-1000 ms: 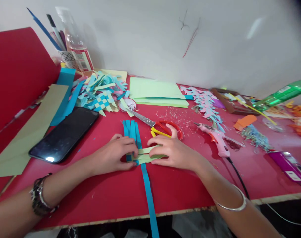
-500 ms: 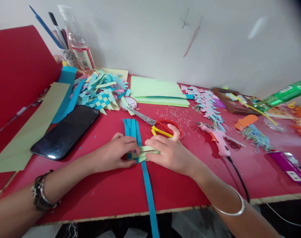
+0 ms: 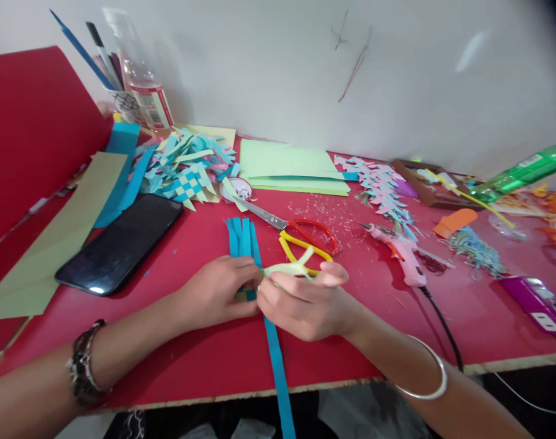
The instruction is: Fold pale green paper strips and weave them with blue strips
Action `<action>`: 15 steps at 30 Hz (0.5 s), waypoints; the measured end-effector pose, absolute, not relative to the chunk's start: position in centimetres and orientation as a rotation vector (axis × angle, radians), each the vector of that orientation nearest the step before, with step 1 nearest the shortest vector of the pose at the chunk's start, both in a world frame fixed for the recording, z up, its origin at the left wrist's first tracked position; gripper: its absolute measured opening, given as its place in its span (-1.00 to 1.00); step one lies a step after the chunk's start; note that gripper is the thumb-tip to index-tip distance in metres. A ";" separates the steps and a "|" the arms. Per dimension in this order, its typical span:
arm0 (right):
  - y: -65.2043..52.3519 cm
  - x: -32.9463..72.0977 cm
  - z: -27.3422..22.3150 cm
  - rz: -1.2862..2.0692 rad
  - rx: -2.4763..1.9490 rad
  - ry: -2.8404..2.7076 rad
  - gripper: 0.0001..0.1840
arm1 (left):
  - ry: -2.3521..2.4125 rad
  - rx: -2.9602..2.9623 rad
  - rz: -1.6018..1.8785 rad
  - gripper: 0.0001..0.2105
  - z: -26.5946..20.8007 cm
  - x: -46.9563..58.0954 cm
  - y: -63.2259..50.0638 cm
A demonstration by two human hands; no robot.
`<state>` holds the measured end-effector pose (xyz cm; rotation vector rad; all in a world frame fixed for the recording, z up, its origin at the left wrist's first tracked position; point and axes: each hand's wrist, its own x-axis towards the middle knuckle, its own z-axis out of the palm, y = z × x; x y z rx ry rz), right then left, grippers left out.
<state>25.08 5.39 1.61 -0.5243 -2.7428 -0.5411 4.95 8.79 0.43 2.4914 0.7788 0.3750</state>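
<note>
Blue paper strips (image 3: 244,238) stand side by side, partly woven with pale green paper strips (image 3: 287,266) at their lower end. My left hand (image 3: 225,285) presses and pinches the weave from the left, its fingertips covering most of it. From the right, my right hand (image 3: 300,299) has its fingers closed around the pale green strips, whose ends stick up past the knuckles. One long blue strip (image 3: 276,360) runs down from between my hands and over the table's front edge. Scissors (image 3: 305,238) with red and yellow handles lie open just behind my right hand.
A black phone (image 3: 120,244) lies left, by long paper sheets. Behind are a heap of paper strips (image 3: 191,164) and green sheets (image 3: 291,164). A pink glue gun (image 3: 403,253) with a cord lies right, near a green bottle (image 3: 520,174). The red table (image 3: 191,360) ends close in front.
My right hand has closed around the pale green strips and lifted their free ends, which lay flat before. My left hand has shifted slightly toward it.
</note>
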 end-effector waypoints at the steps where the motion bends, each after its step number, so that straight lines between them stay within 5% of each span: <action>1: 5.4 25.0 1.7 -0.532 -0.546 -2.737 -0.77 | 0.815 2.501 0.384 -0.86 0.3 5.1 8.7; 6: 6.4 25.0 2.3 -0.432 -0.777 -2.529 -0.83 | 0.916 2.540 0.387 -0.84 0.0 5.3 8.5; 15: 8.8 26.5 1.9 0.400 -1.099 -2.657 -0.84 | 0.985 2.492 0.321 -0.91 0.4 5.0 8.6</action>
